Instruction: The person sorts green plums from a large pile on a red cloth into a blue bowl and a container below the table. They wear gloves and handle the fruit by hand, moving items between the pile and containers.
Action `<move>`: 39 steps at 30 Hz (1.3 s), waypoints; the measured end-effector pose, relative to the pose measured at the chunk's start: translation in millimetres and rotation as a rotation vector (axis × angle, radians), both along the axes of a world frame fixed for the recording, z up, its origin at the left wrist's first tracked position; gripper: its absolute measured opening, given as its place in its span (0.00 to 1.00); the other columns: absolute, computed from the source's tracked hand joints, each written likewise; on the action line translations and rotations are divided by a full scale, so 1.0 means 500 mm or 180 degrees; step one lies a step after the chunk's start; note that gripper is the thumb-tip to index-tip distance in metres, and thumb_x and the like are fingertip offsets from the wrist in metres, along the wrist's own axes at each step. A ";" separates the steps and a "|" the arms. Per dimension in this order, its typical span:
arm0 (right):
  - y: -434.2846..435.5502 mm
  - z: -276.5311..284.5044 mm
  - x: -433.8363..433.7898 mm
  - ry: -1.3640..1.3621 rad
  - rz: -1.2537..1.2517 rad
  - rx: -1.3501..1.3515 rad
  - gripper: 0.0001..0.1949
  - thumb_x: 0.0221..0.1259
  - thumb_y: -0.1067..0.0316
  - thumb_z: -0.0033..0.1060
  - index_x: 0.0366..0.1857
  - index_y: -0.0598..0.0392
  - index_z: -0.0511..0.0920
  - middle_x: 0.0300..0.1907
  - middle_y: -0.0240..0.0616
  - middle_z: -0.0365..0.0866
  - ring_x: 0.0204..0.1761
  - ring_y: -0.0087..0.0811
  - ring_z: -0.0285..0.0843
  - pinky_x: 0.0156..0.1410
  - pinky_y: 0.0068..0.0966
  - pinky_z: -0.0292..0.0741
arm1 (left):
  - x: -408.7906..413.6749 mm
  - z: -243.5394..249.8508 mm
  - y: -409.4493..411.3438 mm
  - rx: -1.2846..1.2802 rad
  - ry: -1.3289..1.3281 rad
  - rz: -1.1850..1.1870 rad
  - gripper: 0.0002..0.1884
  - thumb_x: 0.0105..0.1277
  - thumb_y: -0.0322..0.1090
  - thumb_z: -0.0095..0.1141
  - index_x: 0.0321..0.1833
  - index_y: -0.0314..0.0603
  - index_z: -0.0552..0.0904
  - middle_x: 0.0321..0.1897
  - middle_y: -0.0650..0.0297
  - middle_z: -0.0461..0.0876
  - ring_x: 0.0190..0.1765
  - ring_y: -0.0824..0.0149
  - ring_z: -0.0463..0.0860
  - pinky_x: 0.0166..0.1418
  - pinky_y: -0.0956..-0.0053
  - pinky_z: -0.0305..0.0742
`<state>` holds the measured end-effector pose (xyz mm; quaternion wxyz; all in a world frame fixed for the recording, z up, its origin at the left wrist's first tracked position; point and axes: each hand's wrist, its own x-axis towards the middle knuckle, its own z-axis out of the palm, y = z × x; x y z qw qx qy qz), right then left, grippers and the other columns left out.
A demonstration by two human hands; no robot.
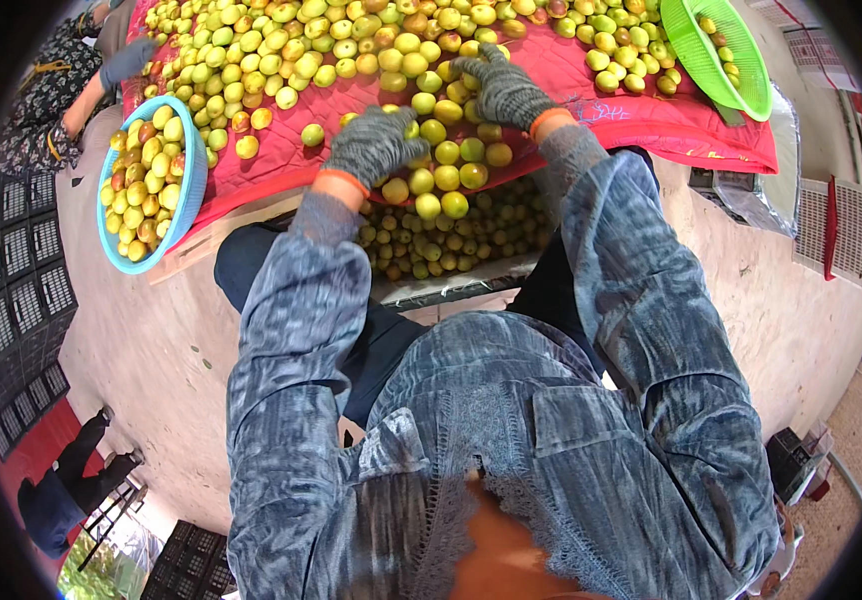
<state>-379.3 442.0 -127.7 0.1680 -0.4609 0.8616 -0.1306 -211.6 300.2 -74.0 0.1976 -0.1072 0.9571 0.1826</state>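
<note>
Green-yellow jujubes (447, 153), some with brown patches, run in a loose stream between my hands and over the front edge of the red quilted cloth (288, 142). My left hand (372, 146), in a grey knitted glove with an orange cuff, lies along the stream's left side, thumb and fingers apart beside the fruit. On the other side, my gloved right hand (504, 88) reaches farther up, its spread fingers touching jujubes. Below the edge, between my knees, a lined container (461, 283) holds many more jujubes, partly hidden by those above.
A blue plastic basket (198, 176) full of jujubes stands at the left table edge. A green basket (757, 82) with several fruits tilts at the right. Another person's gloved hand (127, 62) is at far left. Black crates (14, 255) and white crates (836, 225) flank the floor.
</note>
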 end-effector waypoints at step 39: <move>-0.021 0.080 -0.092 -0.0042 0.0211 -0.1452 0.17 0.58 0.57 0.58 0.49 0.50 0.78 0.48 0.42 0.79 0.52 0.42 0.76 0.57 0.34 0.72 | 0.138 0.003 0.019 0.3061 0.0722 0.1454 0.21 0.61 0.40 0.60 0.56 0.40 0.76 0.47 0.56 0.79 0.46 0.65 0.80 0.46 0.73 0.77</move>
